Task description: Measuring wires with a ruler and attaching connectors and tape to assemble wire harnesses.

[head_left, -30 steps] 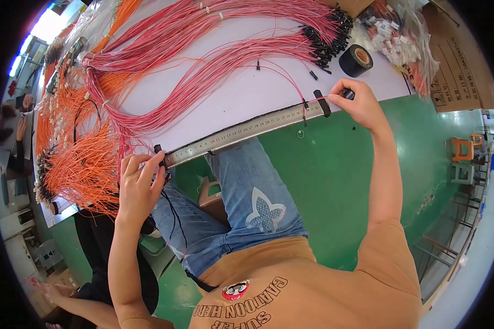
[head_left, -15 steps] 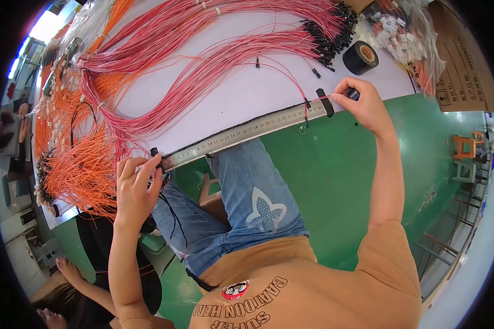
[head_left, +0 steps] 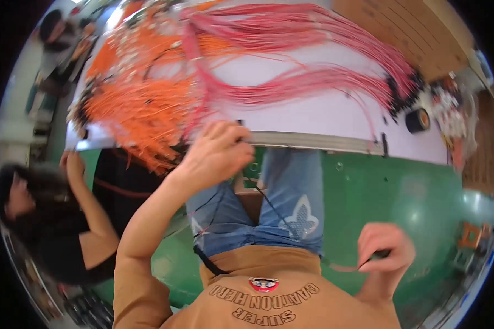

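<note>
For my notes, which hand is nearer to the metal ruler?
Left. The left hand is at the left end of the metal ruler; the right hand is apart from it, toward the picture's lower right.

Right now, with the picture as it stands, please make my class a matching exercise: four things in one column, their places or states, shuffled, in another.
Things
1. metal ruler
2. tape roll
3. orange wires
4. right hand

Places or states
A. heaped at the left of the white table
B. off the table, fingers curled around a dark object
C. along the table's near edge
D. black, right of the pink wires

Pairs: 1-C, 2-D, 3-A, 4-B
</note>
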{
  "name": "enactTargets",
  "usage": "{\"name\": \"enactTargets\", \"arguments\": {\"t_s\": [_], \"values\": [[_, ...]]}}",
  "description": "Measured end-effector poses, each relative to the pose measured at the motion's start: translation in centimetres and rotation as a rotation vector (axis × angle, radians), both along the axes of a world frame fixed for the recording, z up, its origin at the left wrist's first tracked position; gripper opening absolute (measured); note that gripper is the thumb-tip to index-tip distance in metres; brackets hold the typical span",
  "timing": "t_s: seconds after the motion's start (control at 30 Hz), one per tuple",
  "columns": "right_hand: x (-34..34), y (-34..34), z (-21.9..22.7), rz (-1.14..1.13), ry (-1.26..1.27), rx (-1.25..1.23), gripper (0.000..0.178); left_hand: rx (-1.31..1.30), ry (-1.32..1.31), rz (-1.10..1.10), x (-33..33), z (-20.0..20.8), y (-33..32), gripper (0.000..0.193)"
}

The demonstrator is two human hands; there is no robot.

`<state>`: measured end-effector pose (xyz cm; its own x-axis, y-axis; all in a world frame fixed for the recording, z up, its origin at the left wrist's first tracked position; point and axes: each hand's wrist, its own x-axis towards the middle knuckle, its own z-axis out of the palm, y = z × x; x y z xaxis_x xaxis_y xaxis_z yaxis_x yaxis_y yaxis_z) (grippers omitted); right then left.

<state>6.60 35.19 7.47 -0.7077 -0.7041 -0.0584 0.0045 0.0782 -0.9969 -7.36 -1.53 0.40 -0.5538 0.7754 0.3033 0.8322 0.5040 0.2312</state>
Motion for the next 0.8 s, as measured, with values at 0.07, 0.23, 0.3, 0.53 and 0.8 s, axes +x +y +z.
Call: {"name": "enactTargets", "arguments": {"t_s": [0.07, 0.23, 0.3, 0.53, 0.8], "values": [[0.6, -2.6, -2.0, 0.112, -0.136, -0.05, 0.011, 0.041, -0.204, -0.006, 1.6, 0.8, -0.1, 0.038], [0.1, -7.1, -5.0, 0.26, -0.237, -0.212, 0.011, -0.012, -0.329, -0.287, 7.6, -1.1, -0.2, 0.039], [-0.4, -8.8, -4.6, 0.124, -0.188, 0.043, 0.017, -0.181, -0.362, -0.163, 9.5, -2.6, -2.5, 0.04], [-5.8, -11.7, -4.1, -0.321, 0.186, 0.321, 0.021, -0.326, -0.387, 0.155, 12.7, -1.8, -9.4, 0.021], [-17.7, -18.0, -5.9, -0.526, 0.888, 0.681, 0.048, 0.319, 0.124, 0.666, 0.9, 0.0, 2.2, 0.037]]}}
